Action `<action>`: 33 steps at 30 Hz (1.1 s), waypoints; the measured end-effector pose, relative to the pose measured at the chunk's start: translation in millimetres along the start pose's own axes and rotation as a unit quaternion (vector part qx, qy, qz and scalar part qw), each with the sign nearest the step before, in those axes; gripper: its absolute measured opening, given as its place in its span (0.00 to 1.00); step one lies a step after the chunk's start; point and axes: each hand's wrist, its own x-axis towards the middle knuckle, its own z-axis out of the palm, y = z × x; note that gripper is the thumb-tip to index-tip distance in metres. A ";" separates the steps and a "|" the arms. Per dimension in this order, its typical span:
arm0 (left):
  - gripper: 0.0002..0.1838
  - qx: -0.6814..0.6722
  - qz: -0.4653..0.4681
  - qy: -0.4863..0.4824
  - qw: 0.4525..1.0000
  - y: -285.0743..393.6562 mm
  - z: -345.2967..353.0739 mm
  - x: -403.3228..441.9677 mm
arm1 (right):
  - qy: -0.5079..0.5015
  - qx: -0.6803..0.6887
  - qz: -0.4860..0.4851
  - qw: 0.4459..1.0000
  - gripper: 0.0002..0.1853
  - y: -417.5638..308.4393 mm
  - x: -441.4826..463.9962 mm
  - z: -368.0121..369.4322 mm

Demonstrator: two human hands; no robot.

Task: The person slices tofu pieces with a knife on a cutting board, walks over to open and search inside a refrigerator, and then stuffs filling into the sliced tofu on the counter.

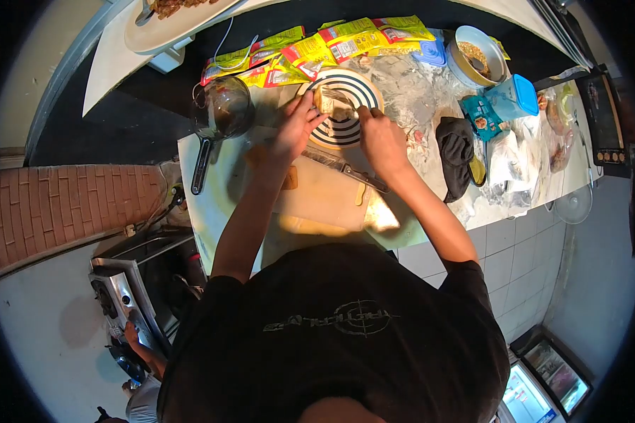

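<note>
Over a striped plate (369,96), my left hand (296,125) pinches a small pale, brown-edged piece of food (324,101), perhaps bread. My right hand (384,141) is closed round a fork (340,95), whose tines reach the top of that piece. Fingers hide most of the fork's handle. Below the plate, a knife (339,166) lies across a pale cutting board (317,201). A small brown piece (291,178) and a thin yellowish strip (360,194) rest on the board.
A dark pan (222,109) stands left of the plate. Several yellow packets (317,53) line the back. To the right are a bowl of food (476,60), a blue-lidded container (513,99) and a black cloth (456,155). Another person's hand (132,334) is near the stove (123,299).
</note>
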 end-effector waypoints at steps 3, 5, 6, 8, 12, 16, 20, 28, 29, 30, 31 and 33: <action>0.16 0.097 0.055 -0.021 0.994 -2.4 2.9 -4.1 | -0.003 0.018 0.000 1.000 0.11 -2.8 -3.7 0.0; 0.16 0.082 0.065 -0.034 0.994 -4.0 -1.2 -2.7 | 0.001 0.037 -0.004 0.999 0.11 -4.0 -7.2 -1.4; 0.16 0.067 0.075 -0.049 0.994 -4.4 -2.5 -2.1 | 0.011 0.050 -0.006 0.999 0.11 -3.7 -9.7 -4.0; 0.16 0.052 0.067 -0.047 0.995 -3.3 -7.7 -2.2 | 0.022 0.062 -0.007 0.998 0.11 -4.8 -13.1 -8.7; 0.16 0.056 0.055 -0.036 0.996 -1.8 -4.0 -4.6 | 0.040 0.079 0.008 0.996 0.12 -5.9 -16.5 -8.8; 0.17 0.076 0.059 -0.036 0.995 -5.0 -6.7 -3.2 | 0.036 0.045 0.004 0.998 0.12 -7.9 -16.3 0.8; 0.17 0.080 0.053 -0.032 0.995 -5.0 -6.9 -2.4 | 0.049 0.019 0.015 0.999 0.12 -10.9 -15.0 3.0; 0.16 -0.003 0.025 -0.003 1.000 0.2 -7.7 -5.0 | 0.027 0.057 0.001 0.998 0.13 -10.2 -16.8 9.4; 0.16 -0.003 0.023 -0.005 1.000 -0.2 -13.4 -3.2 | 0.026 0.057 0.001 0.998 0.13 -8.2 -18.3 10.0; 0.16 -0.003 0.021 -0.008 1.000 -1.2 -17.7 -1.7 | 0.019 0.060 -0.012 0.998 0.13 -6.2 -20.4 10.4; 0.16 -0.003 0.022 -0.007 1.000 -3.2 -20.8 0.3 | 0.012 0.063 -0.025 0.998 0.13 -5.5 -21.7 10.5; 0.16 0.010 0.019 0.007 1.000 -4.1 -22.2 1.6 | 0.019 0.069 -0.017 0.997 0.14 -6.9 -22.5 6.7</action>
